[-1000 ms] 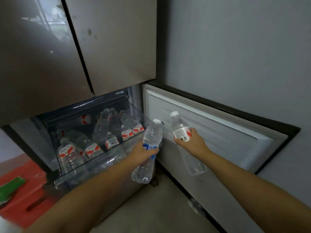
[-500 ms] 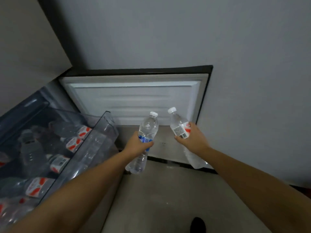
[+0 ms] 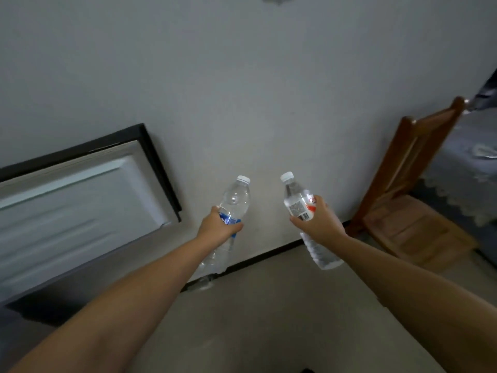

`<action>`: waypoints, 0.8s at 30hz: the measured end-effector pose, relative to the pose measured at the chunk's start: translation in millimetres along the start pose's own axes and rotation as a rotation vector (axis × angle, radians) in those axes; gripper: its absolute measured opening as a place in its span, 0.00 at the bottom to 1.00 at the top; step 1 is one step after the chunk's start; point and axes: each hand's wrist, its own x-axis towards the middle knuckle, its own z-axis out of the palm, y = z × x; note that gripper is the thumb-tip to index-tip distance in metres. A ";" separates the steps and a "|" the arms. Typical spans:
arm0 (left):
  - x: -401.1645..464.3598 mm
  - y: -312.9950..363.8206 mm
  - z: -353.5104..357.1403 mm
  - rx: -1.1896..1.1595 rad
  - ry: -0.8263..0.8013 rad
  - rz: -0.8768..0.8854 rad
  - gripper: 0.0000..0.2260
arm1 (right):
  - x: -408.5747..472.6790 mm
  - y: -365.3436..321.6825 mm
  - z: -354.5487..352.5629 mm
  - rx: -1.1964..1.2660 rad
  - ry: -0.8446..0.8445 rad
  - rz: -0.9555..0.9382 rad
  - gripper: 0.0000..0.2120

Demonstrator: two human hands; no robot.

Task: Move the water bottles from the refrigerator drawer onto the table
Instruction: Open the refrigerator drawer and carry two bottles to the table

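Observation:
My left hand (image 3: 216, 229) grips a clear water bottle with a blue label (image 3: 234, 201) around its middle, cap up and tilted slightly right. My right hand (image 3: 320, 224) grips a second clear bottle with a red and white label (image 3: 295, 201), tilted left at the top. Both bottles hang in the air in front of a grey wall, a hand's width apart. The table (image 3: 468, 162), covered with a grey lace-edged cloth, shows at the right edge. The refrigerator drawer is out of view.
The open refrigerator door (image 3: 75, 205), white inside with a dark frame, stands at the left. A brown wooden chair (image 3: 408, 211) stands at the right between me and the table. Beige floor lies below my arms.
The view has swung right: the drawer full of bottles has left the frame and the chair and table have come in. Both hands still hold their bottles.

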 end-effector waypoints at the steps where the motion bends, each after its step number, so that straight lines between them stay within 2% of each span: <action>1: 8.2 17.1 20.3 0.014 -0.028 0.019 0.23 | 4.5 17.5 -17.3 -0.002 0.028 0.032 0.35; 7: 39.6 108.7 123.8 0.023 -0.168 0.135 0.27 | 28.2 103.7 -103.8 0.072 0.117 0.190 0.39; 9: 46.0 140.5 161.9 0.045 -0.233 0.180 0.27 | 30.0 134.2 -130.8 0.070 0.208 0.235 0.37; 12: 50.5 175.4 205.5 0.102 -0.316 0.240 0.27 | 26.1 168.3 -158.2 0.061 0.365 0.277 0.34; 19: 69.5 244.2 304.5 0.228 -0.531 0.408 0.27 | 15.3 249.6 -210.9 0.103 0.451 0.501 0.34; 24: 89.1 308.9 384.7 0.235 -0.697 0.535 0.24 | 13.1 301.3 -248.7 0.205 0.617 0.663 0.35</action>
